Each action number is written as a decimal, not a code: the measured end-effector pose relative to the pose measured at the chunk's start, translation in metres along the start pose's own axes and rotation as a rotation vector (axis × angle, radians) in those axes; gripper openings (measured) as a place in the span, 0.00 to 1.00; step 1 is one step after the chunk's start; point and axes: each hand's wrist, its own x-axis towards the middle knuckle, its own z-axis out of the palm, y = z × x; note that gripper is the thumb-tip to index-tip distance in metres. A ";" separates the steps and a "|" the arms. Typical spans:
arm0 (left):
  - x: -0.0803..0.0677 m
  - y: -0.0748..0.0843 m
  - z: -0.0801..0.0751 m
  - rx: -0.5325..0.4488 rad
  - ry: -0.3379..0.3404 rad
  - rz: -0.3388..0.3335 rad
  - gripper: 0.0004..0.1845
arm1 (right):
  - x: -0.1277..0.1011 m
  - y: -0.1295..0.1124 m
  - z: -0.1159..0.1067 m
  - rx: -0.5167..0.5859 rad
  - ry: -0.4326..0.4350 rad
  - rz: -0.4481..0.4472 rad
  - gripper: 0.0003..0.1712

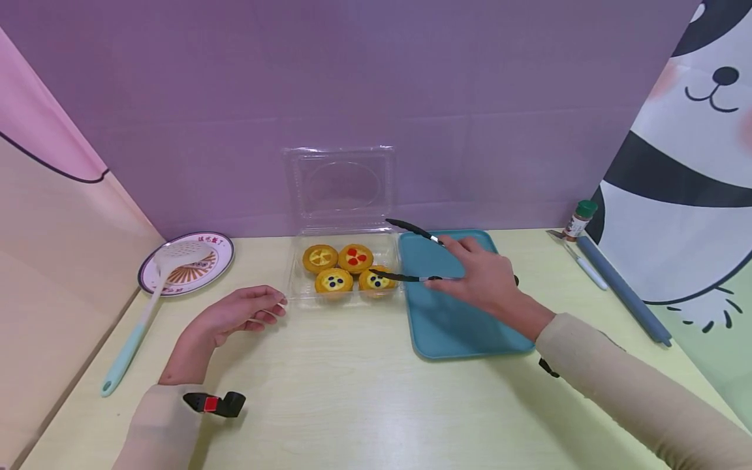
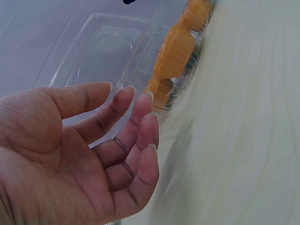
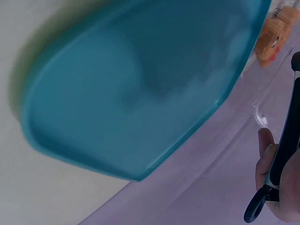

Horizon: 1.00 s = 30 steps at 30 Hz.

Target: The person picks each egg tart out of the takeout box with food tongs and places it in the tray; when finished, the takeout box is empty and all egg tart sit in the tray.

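Note:
A clear plastic clamshell box [image 1: 299, 287] with its lid up holds several yellow tarts [image 1: 320, 258]. My right hand [image 1: 482, 277] grips black tongs [image 1: 405, 254], whose arms are spread; the lower tip lies over the front right tart [image 1: 376, 279]. A teal tray [image 1: 452, 320] lies under that hand, and in the right wrist view the teal tray [image 3: 140, 89] is blurred. My left hand [image 1: 241, 313] rests on the table with relaxed fingers near the box's front left corner. In the left wrist view the fingers [image 2: 136, 122] hold nothing, and the box's edge [image 2: 140, 61] is just beyond them.
A patterned plate [image 1: 208, 258] with a white slotted spatula [image 1: 147, 307] lies at the left. At the far right stand a spice jar [image 1: 580, 219], a small white-handled tool [image 1: 581, 261] and a grey rod [image 1: 623, 287]. Purple wall behind.

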 end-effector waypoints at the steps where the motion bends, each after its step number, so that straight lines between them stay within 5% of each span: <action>1: 0.000 0.000 0.000 0.003 -0.001 0.002 0.22 | 0.001 -0.002 0.000 -0.001 -0.004 0.001 0.52; 30: -0.002 0.001 0.001 -0.004 0.007 0.008 0.22 | 0.035 -0.050 0.014 0.024 -0.051 -0.064 0.48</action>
